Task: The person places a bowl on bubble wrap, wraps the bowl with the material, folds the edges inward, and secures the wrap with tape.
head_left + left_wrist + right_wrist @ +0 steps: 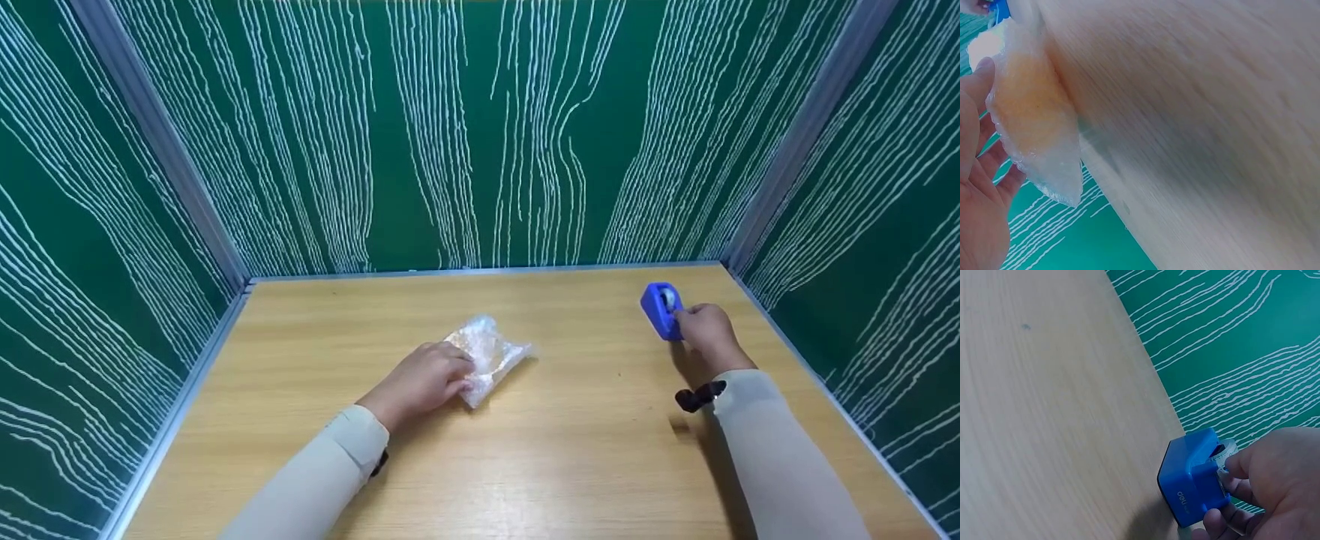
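Observation:
On the table lies a bubble-wrap packet (484, 352) with something orange inside, its clear edges crumpled. My left hand (427, 379) grips its left side; in the left wrist view the thumb lies over the packet (1033, 107) and the other fingers are behind it. Farther right, my right hand (705, 330) holds the near end of a blue tape dispenser (660, 311). In the right wrist view the thumb and forefinger are at the tape roll's side of the dispenser (1188, 478), with the other fingertips round its end.
The wooden table (525, 465) has green walls (420, 150) with wavy white lines on the left, right and far sides. Grey metal edging (161, 135) runs up the corners. A black strap piece (699, 396) sticks out at the right wrist.

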Motion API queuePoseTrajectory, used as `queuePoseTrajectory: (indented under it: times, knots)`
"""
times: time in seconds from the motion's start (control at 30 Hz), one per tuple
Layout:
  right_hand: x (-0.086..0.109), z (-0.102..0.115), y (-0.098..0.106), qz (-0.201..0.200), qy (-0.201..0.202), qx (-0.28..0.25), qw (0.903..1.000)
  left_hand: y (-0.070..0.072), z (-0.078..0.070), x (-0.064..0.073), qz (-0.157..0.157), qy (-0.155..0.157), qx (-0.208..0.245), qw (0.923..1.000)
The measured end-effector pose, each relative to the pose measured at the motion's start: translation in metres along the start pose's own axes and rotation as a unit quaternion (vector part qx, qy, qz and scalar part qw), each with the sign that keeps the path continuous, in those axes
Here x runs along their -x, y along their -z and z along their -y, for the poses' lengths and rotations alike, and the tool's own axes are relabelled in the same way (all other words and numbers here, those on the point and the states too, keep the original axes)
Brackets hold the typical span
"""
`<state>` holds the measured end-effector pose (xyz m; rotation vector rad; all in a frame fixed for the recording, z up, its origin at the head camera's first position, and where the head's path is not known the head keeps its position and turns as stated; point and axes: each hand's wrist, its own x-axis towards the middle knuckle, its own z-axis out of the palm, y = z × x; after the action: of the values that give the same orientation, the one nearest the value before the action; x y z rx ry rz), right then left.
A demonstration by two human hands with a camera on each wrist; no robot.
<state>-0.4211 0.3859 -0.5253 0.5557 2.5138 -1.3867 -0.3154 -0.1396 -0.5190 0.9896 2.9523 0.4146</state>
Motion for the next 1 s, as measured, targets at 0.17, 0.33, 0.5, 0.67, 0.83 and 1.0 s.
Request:
queuePoseTrajectory:
  times: [0.17, 0.33, 0.5, 0.67, 0.83, 1.0]
  knots:
    - [-0.002, -0.001, -0.004, -0.023, 0.023, 0.021, 0.9993, 0.0, 0.001, 0.001, -0.011, -0.014, -0.006, 0.9998]
    - [-0.004, 0.002, -0.006, -0.013, 0.01, 0.029, 0.9995, 0.0, 0.001, 0.001, -0.016, -0.02, -0.006, 0.9996]
    - [-0.004, 0.007, -0.007, -0.001, -0.013, 0.013, 0.9998, 0.001, 0.0, 0.002, -0.012, -0.013, -0.005, 0.9998]
    - [-0.003, 0.01, -0.009, -0.001, -0.016, 0.001, 0.9999, 0.001, 0.0, 0.001, -0.007, -0.005, -0.002, 1.0]
    - [-0.002, 0.01, -0.007, 0.009, -0.024, -0.012, 0.9996, 0.0, 0.0, 0.001, -0.005, -0.003, -0.004, 1.0]
    - [-0.002, 0.009, -0.005, 0.009, -0.026, -0.023, 0.9994, 0.0, 0.0, 0.0, -0.003, -0.003, -0.001, 1.0]
